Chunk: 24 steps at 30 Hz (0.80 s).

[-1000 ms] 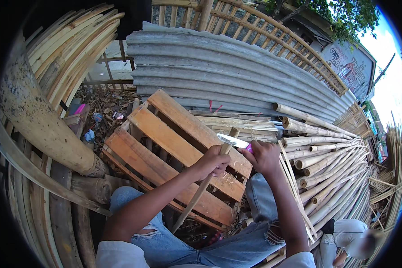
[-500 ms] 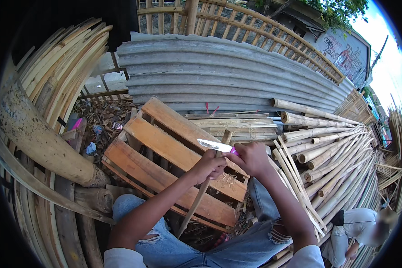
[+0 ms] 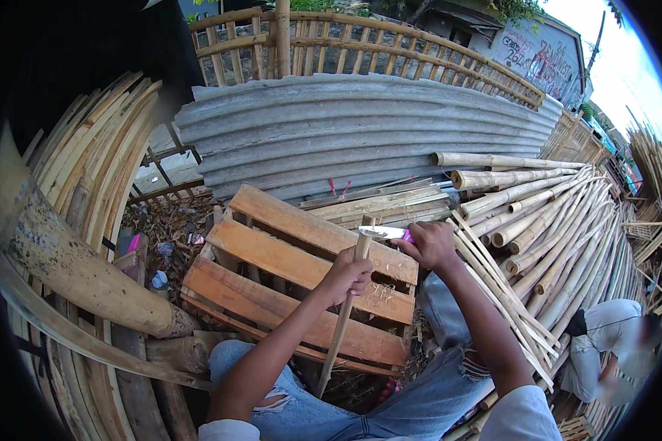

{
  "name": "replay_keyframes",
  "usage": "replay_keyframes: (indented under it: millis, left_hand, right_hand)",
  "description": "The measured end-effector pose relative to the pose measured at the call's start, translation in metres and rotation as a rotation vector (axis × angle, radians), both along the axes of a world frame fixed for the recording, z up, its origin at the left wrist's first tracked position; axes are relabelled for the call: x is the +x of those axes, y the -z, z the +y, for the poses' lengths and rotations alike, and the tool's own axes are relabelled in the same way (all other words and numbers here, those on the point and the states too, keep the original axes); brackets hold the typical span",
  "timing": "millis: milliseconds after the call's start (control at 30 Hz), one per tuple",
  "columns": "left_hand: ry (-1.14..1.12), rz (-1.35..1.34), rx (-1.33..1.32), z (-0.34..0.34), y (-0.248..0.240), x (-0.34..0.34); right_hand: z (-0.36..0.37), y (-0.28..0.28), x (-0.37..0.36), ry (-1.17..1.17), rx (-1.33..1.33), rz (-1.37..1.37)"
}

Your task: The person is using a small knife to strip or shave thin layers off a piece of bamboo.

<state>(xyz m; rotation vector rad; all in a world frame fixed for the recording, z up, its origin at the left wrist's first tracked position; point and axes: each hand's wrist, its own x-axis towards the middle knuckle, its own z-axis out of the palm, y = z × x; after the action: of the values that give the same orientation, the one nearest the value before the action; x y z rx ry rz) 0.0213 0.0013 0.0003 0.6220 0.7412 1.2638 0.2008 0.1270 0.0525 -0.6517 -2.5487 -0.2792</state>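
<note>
Your left hand [image 3: 348, 277] is closed around a slim, pale brown wooden or bamboo stick [image 3: 338, 334], gripping it in its upper part, and the stick slants from its top end above your fist down toward the gap between your legs in torn blue jeans [image 3: 412, 404]. Your right hand [image 3: 430, 246] is wrapped around the pink handle of a knife with a short silver blade [image 3: 380, 232], whose tip end meets the stick just below its top; you cannot tell how deep the edge sits. Behind your hands stands a slatted orange-brown wooden pallet [image 3: 272, 287], with curly pale shavings [image 3: 381, 294] on its slats near the stick. Long split bamboo strips [image 3: 504, 301] lie just beside your right forearm, round bamboo poles [image 3: 537, 242] beyond them, and a person in pale clothes [image 3: 603, 338] bends at the far right
</note>
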Motion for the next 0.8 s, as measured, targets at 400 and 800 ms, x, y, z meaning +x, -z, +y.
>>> replay_keyframes:
  millis: [400,800]
  left_hand:
    - [0.039,0.007,0.033,-0.001,0.002,-0.003]
    - [0.006,-0.049,0.041,-0.015,-0.005,-0.022]
  right_hand:
    - [0.022,0.008,0.003,-0.061,0.075,0.016]
    - [0.096,-0.001,0.092,0.733,-0.384,0.625]
